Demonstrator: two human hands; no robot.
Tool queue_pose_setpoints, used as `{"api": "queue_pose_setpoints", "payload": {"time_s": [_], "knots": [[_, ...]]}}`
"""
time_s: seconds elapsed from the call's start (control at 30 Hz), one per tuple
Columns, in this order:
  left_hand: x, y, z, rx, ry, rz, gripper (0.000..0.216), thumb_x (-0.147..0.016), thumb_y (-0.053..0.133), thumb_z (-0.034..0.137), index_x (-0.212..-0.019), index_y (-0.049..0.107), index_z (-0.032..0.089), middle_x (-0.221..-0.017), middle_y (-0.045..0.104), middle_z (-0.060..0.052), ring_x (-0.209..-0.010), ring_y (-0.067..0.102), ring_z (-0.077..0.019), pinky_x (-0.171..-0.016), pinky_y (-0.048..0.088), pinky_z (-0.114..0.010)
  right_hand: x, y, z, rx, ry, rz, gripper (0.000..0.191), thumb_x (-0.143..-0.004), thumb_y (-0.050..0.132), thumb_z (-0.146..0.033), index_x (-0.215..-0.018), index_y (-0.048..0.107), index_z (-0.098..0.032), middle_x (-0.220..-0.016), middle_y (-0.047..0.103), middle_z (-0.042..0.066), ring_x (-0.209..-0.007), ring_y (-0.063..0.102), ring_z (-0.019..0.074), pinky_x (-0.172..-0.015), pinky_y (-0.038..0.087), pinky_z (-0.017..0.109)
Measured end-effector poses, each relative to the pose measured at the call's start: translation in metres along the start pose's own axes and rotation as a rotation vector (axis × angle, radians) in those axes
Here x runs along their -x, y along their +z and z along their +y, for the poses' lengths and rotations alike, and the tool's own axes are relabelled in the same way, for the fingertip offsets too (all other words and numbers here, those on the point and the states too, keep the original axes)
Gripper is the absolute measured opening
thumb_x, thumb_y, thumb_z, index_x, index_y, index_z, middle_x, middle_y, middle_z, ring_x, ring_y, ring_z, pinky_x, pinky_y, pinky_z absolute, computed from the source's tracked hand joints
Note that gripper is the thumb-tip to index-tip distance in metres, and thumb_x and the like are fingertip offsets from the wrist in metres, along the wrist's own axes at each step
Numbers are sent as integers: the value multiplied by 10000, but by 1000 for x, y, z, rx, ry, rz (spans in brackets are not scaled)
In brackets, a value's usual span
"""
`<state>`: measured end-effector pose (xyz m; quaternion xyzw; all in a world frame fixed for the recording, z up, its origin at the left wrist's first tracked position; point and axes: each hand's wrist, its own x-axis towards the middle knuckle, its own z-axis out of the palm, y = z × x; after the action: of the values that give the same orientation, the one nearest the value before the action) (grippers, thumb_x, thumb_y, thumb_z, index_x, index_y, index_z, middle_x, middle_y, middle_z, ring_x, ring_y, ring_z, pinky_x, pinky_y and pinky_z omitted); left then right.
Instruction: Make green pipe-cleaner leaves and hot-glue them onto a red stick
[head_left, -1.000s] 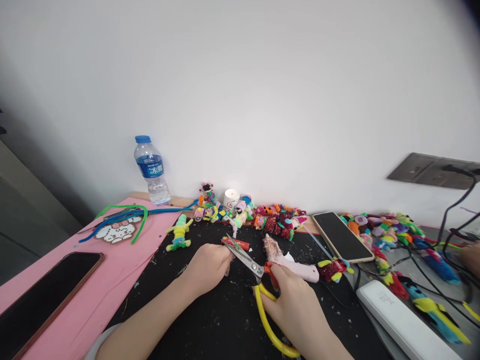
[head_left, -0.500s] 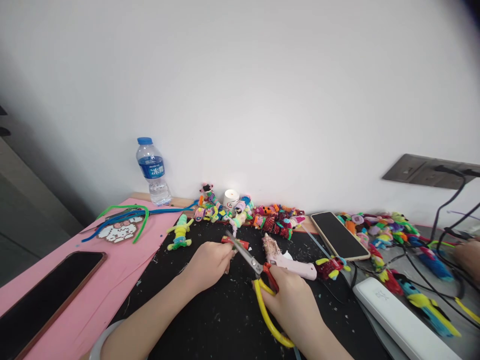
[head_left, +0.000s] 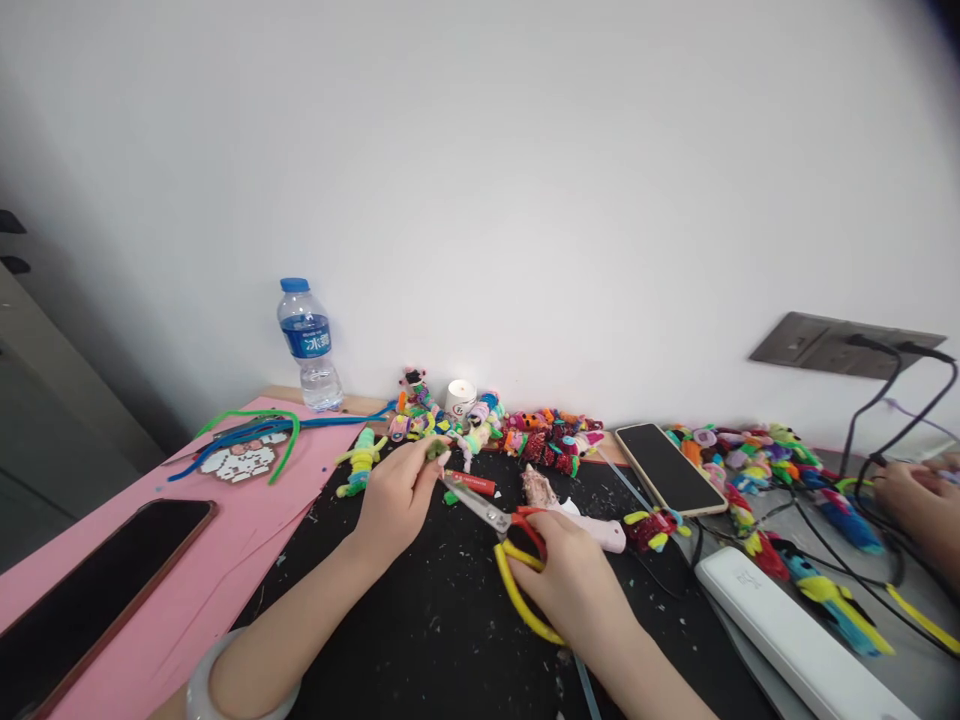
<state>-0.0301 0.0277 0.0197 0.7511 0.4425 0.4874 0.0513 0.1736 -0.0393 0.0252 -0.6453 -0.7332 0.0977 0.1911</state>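
My left hand (head_left: 397, 490) is closed, pinching a small green fuzzy piece (head_left: 436, 450) between thumb and fingertips. My right hand (head_left: 581, 565) grips scissors (head_left: 491, 515) with yellow and red handles. Their blades point up and left, the tips close to my left fingertips. Behind the blades, a red printed stick (head_left: 472, 484), shaped like a lighter, lies on the black mat (head_left: 420, 630). Beyond my right hand rests a pale pink glue gun (head_left: 592, 528), its nozzle end crusted brown. A yellow-green pipe-cleaner figure (head_left: 363, 460) lies behind my left hand, partly covered by it.
A water bottle (head_left: 309, 345) and a white cup (head_left: 460, 398) stand by the wall. Pipe-cleaner dolls (head_left: 551, 450), phones (head_left: 670, 470), a white power bank (head_left: 787, 630) and black cables surround the mat. Another person's hand (head_left: 919, 505) is at the right edge.
My left hand has moved up and left, away from the red stick, and the green piece now shows in its fingers. The scissors have shifted slightly left. More of the other person's hand shows.
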Motion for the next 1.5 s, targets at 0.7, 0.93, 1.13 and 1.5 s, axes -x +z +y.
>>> {"api": "queue_pose_setpoints", "payload": {"time_s": [0.7, 0.93, 1.13, 1.5], "knots": [[23, 20, 28, 96, 238, -549, 131, -777, 515, 138, -656, 557, 162, -630, 578, -19, -619, 521, -161, -579, 387, -256, -5, 14, -1, -278, -491, 202, 80, -836, 491, -163, -899, 529, -193, -787, 599, 40, -710, 565, 174, -612, 456, 277], [18, 16, 38, 313, -73, -560, 73, -798, 538, 180, -806, 610, 184, -677, 593, 5, -609, 542, -133, -564, 405, -216, -5, 18, 2, -396, -342, 316, 125, -853, 458, -161, -738, 490, -197, -630, 548, -15, -516, 502, 110, -492, 400, 207], [17, 20, 38, 536, -324, -556, 150, -797, 536, 184, -917, 627, 187, -778, 672, -15, -690, 632, -149, -631, 490, -217, -8, 19, 10, -385, -281, 312, 127, -860, 422, -153, -757, 475, -205, -639, 534, -17, -544, 501, 122, -512, 396, 213], [14, 25, 31, 791, -577, -349, 197, -760, 587, 230, -937, 629, 154, -803, 703, -50, -735, 670, -189, -660, 545, -275, -12, 20, 14, -475, -61, 392, 169, -894, 331, -212, -730, 371, -217, -577, 402, -45, -486, 398, 123, -460, 328, 230]]}}
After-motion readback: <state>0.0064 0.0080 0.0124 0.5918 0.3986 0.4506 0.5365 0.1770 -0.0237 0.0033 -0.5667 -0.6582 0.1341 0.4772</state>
